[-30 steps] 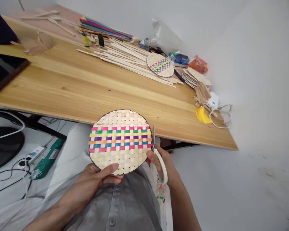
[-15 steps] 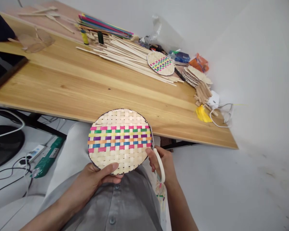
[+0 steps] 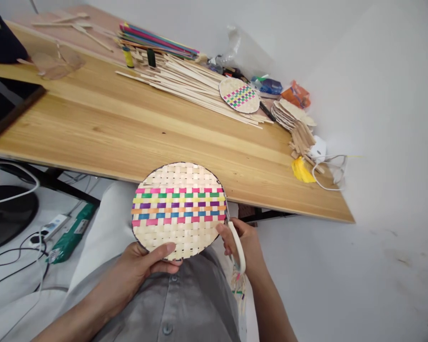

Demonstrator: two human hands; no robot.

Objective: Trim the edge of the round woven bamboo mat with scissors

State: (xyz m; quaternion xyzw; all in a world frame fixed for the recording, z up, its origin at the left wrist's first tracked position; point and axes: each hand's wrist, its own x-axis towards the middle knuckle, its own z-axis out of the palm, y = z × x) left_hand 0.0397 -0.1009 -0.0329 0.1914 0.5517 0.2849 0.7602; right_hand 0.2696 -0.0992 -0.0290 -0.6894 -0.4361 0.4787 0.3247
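A round woven bamboo disc (image 3: 179, 211) with pink, green, yellow, purple, orange and blue strips is held over my lap. My left hand (image 3: 153, 261) grips its lower edge, thumb on the face and fingers behind. In my right hand (image 3: 240, 240) is a pair of scissors (image 3: 238, 247) with white handles. Their blades lie along the disc's right edge, partly hidden behind the rim. A dark outline runs round much of that rim.
Across the table (image 3: 128, 128) lie pale strips (image 3: 192, 85), coloured strips (image 3: 157, 40), a smaller woven disc (image 3: 239, 96) and a stack of woven pieces (image 3: 290, 114). A tablet (image 3: 10, 104) is at left. Trimmed scraps (image 3: 238, 287) sit below my right wrist.
The scissor blades look closer together along the disc's right edge than before. The whole view has shifted slightly; both hands keep their holds.
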